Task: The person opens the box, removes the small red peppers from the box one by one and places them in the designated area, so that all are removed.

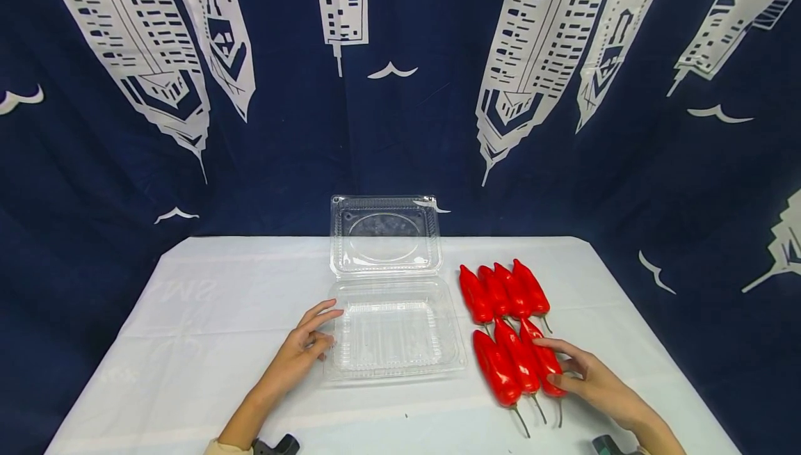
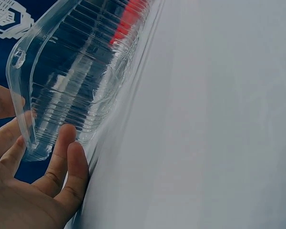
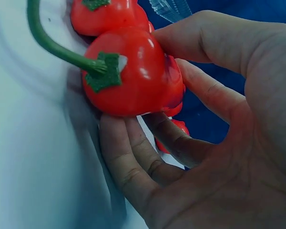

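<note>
A clear plastic clamshell container (image 1: pixel 391 371) lies on the table, its hinged lid (image 1: pixel 384 270) raised behind it. My left hand (image 1: pixel 300 347) holds the tray's left edge; in the left wrist view, the fingers (image 2: pixel 72 164) stand on both sides of the rim. Several glossy red peppers with green stems lie to the right of the container in two rows. My right hand (image 1: pixel 591 380) grips the rightmost front red pepper (image 3: pixel 128 71), thumb on one side and fingers on the other. Part of that pepper is hidden behind the hand in the head view.
A back row of red peppers (image 1: pixel 477 295) lies just beyond the front row. The white-covered table (image 1: pixel 219 344) ends at a dark blue curtain (image 1: pixel 400 135) printed with white buildings. A wrist camera (image 1: pixel 278 444) shows by the left forearm.
</note>
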Demonstrator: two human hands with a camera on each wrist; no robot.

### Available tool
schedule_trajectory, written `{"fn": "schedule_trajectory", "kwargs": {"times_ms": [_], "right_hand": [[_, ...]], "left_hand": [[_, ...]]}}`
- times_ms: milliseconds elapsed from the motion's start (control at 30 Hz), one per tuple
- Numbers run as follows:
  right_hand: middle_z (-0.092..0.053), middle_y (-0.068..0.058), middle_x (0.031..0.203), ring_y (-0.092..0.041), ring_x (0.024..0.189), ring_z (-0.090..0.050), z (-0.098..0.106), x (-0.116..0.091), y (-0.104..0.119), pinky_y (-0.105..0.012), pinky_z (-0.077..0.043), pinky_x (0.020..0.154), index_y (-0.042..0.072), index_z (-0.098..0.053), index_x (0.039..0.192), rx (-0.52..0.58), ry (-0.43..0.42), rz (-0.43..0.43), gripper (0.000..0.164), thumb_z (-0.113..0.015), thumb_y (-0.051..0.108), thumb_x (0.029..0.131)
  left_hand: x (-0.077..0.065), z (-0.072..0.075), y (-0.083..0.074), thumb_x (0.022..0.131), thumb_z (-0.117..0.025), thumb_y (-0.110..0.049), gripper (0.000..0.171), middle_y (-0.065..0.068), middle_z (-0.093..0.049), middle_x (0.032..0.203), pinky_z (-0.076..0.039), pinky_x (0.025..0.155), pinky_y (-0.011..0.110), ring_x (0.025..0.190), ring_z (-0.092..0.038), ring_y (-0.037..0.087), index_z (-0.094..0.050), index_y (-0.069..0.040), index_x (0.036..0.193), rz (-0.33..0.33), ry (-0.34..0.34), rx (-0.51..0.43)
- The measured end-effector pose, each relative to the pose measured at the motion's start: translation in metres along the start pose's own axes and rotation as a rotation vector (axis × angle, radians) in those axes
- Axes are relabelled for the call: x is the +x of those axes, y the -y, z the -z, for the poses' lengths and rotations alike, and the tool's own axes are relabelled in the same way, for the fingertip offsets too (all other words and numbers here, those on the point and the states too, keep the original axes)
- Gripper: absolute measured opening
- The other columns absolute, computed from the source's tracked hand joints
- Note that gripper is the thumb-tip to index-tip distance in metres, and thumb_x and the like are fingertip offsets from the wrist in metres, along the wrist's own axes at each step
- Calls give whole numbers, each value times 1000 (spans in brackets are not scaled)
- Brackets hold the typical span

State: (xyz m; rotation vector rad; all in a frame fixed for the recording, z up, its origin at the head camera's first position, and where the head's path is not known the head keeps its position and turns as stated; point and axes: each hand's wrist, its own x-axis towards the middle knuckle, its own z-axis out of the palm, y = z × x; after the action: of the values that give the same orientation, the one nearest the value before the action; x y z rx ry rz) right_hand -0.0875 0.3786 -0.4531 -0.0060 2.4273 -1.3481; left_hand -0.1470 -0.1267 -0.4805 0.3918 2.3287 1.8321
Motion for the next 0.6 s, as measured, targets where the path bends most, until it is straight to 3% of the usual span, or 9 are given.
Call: {"fn": "schedule_trajectory", "kwargs": {"times_ms": [600], "right_hand": [[-46, -31, 140, -27, 105, -56, -3, 1, 0, -34, -59, 76, 2, -46, 146, -40, 14, -10, 69, -76, 20, 86]], "left_hand": [[-1, 0, -1, 98, -58, -3, 45, -2, -31, 161, -50, 71, 24, 85, -61, 18, -55, -10, 142, 9, -4, -11]]}}
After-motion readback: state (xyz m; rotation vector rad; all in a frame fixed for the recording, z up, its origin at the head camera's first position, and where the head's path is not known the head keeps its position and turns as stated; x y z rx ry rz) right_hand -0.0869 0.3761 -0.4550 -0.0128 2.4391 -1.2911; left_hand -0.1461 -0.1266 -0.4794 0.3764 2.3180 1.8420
